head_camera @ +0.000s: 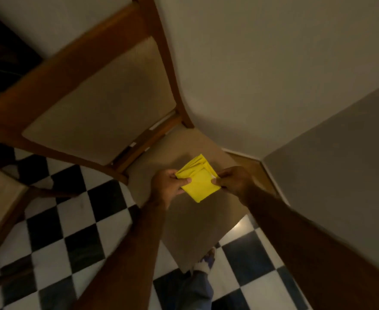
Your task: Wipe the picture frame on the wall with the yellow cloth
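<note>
A folded yellow cloth (198,181) is held between both hands above a chair seat. My left hand (168,183) pinches its left edge with thumb on top. My right hand (232,181) pinches its right edge. The cloth is a small square with bunched folds at its far end. No picture frame is in view.
A wooden chair (99,104) with a beige padded back and seat (195,222) stands right in front, against the pale wall (262,74). A second chair (2,198) is at the left. The floor (76,220) is black-and-white checkered. My foot (204,265) shows below the seat.
</note>
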